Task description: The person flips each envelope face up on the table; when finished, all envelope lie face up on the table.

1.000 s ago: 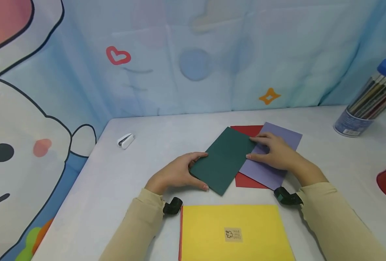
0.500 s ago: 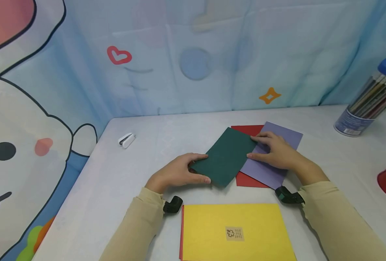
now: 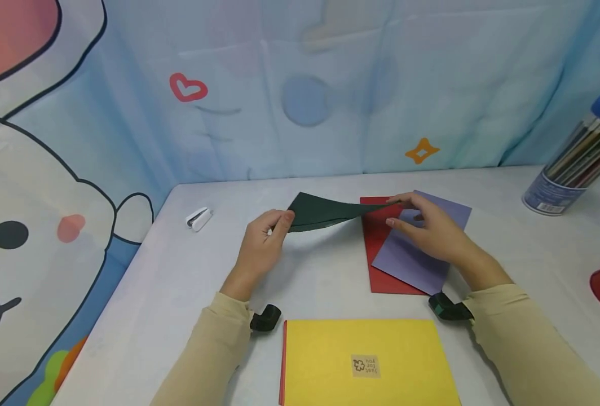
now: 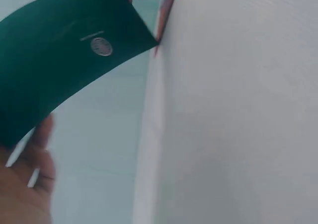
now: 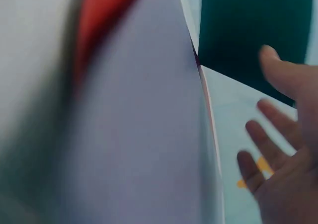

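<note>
Left grip (image 3: 259,245) pinches one end of a dark-green, thin rectangular booklet (image 3: 325,213), thumb in front, holding it bowed above the white surface (image 3: 224,254). Opposite, the right grip (image 3: 434,234) has thumb and fingers spread at the booklet's far end; whether they touch it, I can't tell. Below that hand, a lilac rectangular card (image 3: 414,256) lies askew over a red rectangular card (image 3: 391,281).

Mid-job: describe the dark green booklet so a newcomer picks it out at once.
On the white table, find the flat yellow rectangle. Beyond it, the left hand pinches the dark green booklet. Unlike the red booklet and purple booklet lying nearby, it is held off the table.
</note>
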Demonstrator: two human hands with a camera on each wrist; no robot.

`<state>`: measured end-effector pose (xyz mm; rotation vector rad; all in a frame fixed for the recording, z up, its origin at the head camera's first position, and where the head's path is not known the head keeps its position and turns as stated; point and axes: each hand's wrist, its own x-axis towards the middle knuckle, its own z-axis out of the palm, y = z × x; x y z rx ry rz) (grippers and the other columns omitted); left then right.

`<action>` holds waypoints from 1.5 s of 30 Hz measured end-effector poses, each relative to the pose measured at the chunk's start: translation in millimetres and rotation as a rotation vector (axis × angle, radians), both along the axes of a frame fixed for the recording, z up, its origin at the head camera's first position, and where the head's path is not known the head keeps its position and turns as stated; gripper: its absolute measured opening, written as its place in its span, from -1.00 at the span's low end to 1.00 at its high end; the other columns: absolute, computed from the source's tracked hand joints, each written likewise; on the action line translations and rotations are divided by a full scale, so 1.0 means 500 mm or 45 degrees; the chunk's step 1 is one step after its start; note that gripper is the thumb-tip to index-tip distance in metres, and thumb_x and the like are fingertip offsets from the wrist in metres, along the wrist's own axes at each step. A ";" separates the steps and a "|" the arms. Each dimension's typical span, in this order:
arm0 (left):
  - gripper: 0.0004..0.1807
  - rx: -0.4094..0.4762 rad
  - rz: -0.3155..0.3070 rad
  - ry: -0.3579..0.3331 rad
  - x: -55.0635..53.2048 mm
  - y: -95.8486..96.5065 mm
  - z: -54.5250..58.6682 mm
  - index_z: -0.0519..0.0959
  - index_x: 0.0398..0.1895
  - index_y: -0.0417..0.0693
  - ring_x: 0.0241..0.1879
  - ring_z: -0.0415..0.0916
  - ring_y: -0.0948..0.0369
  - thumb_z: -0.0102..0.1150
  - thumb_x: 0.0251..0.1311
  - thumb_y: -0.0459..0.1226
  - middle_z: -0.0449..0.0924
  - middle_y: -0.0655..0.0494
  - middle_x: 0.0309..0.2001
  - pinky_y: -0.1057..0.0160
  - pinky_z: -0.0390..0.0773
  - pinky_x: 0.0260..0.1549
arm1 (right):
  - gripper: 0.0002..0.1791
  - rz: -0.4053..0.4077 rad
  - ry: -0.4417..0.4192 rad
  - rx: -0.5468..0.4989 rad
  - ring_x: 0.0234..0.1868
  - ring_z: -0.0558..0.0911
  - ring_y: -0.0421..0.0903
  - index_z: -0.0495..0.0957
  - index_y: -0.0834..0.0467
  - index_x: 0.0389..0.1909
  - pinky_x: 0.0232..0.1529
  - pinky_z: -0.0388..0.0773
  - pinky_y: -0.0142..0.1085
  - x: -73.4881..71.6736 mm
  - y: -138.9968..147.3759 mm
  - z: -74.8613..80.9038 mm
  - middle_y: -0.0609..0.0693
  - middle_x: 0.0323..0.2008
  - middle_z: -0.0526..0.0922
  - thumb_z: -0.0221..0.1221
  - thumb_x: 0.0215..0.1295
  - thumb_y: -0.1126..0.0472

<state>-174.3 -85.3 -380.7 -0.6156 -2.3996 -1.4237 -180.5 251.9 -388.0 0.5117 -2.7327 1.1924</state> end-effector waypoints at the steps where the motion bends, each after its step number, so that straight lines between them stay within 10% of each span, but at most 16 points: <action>1: -0.62 0.039 0.018 0.071 0.000 -0.001 0.004 0.66 -0.25 -0.13 -0.35 0.41 0.15 -0.04 0.56 -0.09 0.50 0.10 -0.40 0.15 0.41 -0.33 | -0.57 -0.005 0.024 -0.038 0.19 0.50 0.20 0.43 0.19 0.23 0.17 0.41 0.11 0.001 -0.005 0.005 0.18 0.11 0.56 0.24 0.43 0.18; 4: -0.72 0.131 0.053 0.200 0.002 -0.006 0.016 0.61 -0.03 -0.19 -0.38 0.41 0.15 -0.04 0.56 -0.20 0.50 0.01 -0.35 0.17 0.39 -0.40 | -0.62 -0.021 0.090 -0.145 0.01 0.62 0.07 0.41 0.21 0.23 0.00 0.52 -0.25 0.007 -0.017 0.019 0.13 -0.06 0.60 0.18 0.47 0.23; 8: -0.53 0.228 0.052 0.130 0.007 -0.013 0.025 0.35 0.43 -0.02 -0.48 0.41 0.17 0.02 0.50 -0.28 0.47 -0.02 -0.08 0.23 0.37 -0.50 | -0.59 -0.035 0.178 -0.277 -0.21 0.66 -0.15 0.44 0.18 0.30 -0.23 0.49 -0.50 0.016 -0.023 0.041 0.10 -0.16 0.57 0.16 0.48 0.26; 16: -0.43 0.188 -0.050 0.019 0.009 -0.022 0.029 0.42 0.42 0.04 -0.54 0.35 0.14 0.24 0.35 -0.30 0.42 0.01 0.03 0.21 0.36 -0.48 | -0.45 -0.069 0.023 -0.331 -0.22 0.69 -0.22 0.52 0.03 0.30 -0.25 0.57 -0.45 0.037 -0.026 0.089 -0.01 -0.08 0.52 0.38 0.29 0.21; 23: -0.05 0.078 -0.215 -0.316 0.014 -0.030 0.048 0.30 0.48 0.28 -0.38 0.54 0.14 0.59 0.00 -0.23 0.35 0.08 0.15 0.18 0.55 -0.31 | -0.21 -0.015 -0.150 -0.159 -0.25 0.73 -0.13 0.42 0.00 0.41 -0.24 0.60 -0.36 0.050 -0.015 0.125 0.10 -0.10 0.62 0.50 0.13 0.12; 31: -0.07 -0.401 -0.379 -0.590 0.027 -0.028 0.060 0.37 0.37 0.11 -0.05 0.54 0.19 0.66 -0.12 -0.08 0.39 0.15 0.20 0.16 0.56 -0.03 | -0.34 0.230 -0.382 0.225 -0.48 0.59 -0.11 0.64 0.03 0.18 -0.40 0.51 -0.28 0.064 -0.007 0.141 -0.04 -0.18 0.65 0.52 0.03 -0.10; 45: -0.43 -1.028 -0.593 -0.861 0.071 0.019 0.053 0.61 -0.18 0.19 -0.25 0.54 0.28 0.69 -0.28 0.06 0.60 0.31 -0.29 0.24 0.53 -0.19 | -0.82 0.623 -0.760 0.243 -0.44 0.65 -0.10 0.82 0.07 -0.27 -0.45 0.58 -0.26 0.080 -0.037 0.115 -0.09 -0.46 0.74 0.51 0.06 0.21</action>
